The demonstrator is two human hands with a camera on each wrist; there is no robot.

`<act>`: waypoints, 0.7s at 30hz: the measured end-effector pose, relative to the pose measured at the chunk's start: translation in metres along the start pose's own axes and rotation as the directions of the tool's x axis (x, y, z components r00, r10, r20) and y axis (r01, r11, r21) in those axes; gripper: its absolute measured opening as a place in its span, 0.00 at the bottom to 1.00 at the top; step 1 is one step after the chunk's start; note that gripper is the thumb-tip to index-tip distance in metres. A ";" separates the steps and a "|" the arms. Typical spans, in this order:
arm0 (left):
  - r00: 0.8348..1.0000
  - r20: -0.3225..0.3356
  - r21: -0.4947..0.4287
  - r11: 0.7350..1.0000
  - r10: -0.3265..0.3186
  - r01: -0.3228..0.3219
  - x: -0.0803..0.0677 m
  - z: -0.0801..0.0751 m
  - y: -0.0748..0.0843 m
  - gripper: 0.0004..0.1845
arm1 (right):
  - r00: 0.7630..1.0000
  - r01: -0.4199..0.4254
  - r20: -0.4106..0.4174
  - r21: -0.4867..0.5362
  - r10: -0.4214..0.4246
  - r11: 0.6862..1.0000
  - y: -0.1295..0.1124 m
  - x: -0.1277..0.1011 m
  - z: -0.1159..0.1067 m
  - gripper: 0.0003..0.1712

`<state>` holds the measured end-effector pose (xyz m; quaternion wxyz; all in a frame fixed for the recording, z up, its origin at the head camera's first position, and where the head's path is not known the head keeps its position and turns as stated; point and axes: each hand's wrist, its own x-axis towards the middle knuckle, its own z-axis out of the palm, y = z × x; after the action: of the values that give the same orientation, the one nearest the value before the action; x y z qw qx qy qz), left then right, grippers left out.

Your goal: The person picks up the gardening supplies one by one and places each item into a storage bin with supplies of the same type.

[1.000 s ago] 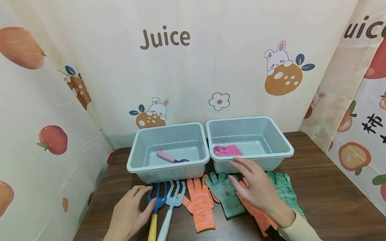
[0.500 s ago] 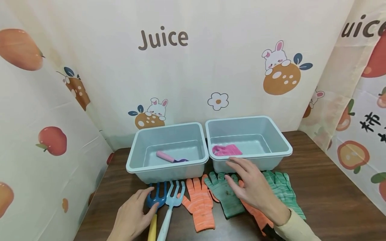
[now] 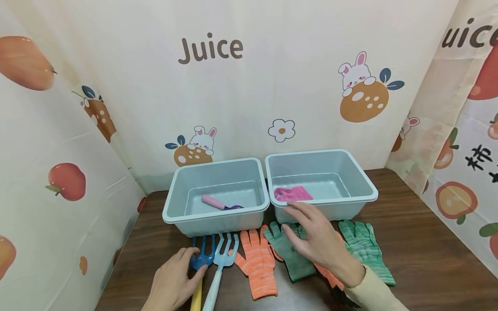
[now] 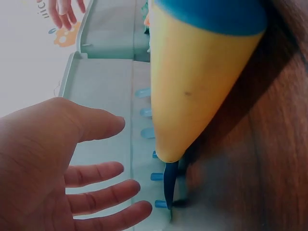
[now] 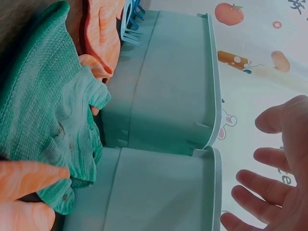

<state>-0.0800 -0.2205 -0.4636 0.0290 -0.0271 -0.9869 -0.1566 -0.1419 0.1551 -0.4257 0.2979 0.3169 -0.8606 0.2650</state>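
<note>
In the head view my left hand (image 3: 175,278) hovers with parted fingers over a blue garden fork (image 3: 202,260) that has a yellow handle. The left wrist view shows those fingers apart from the yellow handle (image 4: 199,82). A pale blue garden fork (image 3: 224,259) lies to its right. My right hand (image 3: 320,237), fingers spread and holding nothing, is above a green glove (image 3: 295,261) and a partly hidden orange glove (image 3: 328,276). Another orange glove (image 3: 258,270) lies left of them, and a second green glove (image 3: 367,250) lies to the right.
Two pale blue bins stand side by side behind the tools. The left bin (image 3: 221,222) contains a small tool with a pink handle (image 3: 212,201) and purple end. In the right bin (image 3: 350,209) is a pink glove (image 3: 293,194). A printed curtain (image 3: 249,95) hangs behind.
My right hand has shifted a little to the left, uncovering more of the far-right green glove. My left hand has moved slightly right, over the blue fork. The tools and gloves have stayed put.
</note>
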 end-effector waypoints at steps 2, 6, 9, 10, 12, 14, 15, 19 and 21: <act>1.000 0.018 -0.003 1.000 -0.011 0.011 0.000 0.000 0.000 0.21 | 1.000 0.006 0.003 0.007 -0.006 1.000 -0.001 0.002 0.002 0.25; 0.999 0.030 -0.007 1.000 -0.012 0.013 0.000 0.003 -0.001 0.19 | 1.000 0.018 0.010 0.019 -0.018 1.000 -0.001 0.003 0.007 0.24; 1.000 0.026 -0.012 1.000 -0.009 0.009 0.000 0.005 -0.002 0.17 | 0.999 0.038 0.011 0.014 -0.038 0.999 0.000 0.004 0.010 0.22; 1.000 0.023 -0.014 1.000 -0.007 0.007 0.000 0.006 -0.002 0.17 | 0.999 0.046 0.009 0.012 -0.046 0.999 0.000 0.005 0.011 0.22; 1.000 0.016 -0.014 1.000 -0.004 0.004 0.000 0.006 -0.002 0.16 | 0.998 0.058 0.007 0.003 -0.058 0.998 0.000 0.005 0.013 0.23; 1.000 0.013 -0.014 1.000 0.000 0.000 0.000 0.007 -0.003 0.16 | 0.998 0.062 0.004 0.004 -0.062 0.998 0.000 0.005 0.015 0.24; 1.000 0.014 -0.015 1.000 0.001 -0.001 0.000 0.007 -0.003 0.16 | 0.998 0.061 0.004 0.003 -0.061 0.998 0.000 0.006 0.015 0.25; 1.000 0.026 -0.010 1.000 -0.002 0.002 0.001 0.008 -0.003 0.15 | 0.998 0.067 0.002 0.005 -0.067 0.998 -0.002 0.008 0.018 0.25; 0.999 0.032 -0.006 1.000 -0.005 0.006 0.001 0.008 -0.003 0.15 | 0.997 0.080 -0.006 0.002 -0.080 0.997 -0.003 0.010 0.021 0.25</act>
<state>-0.0818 -0.2203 -0.4719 0.0128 -0.0270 -0.9868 -0.1593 -0.1532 0.1362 -0.4323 0.3105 0.3505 -0.8460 0.2550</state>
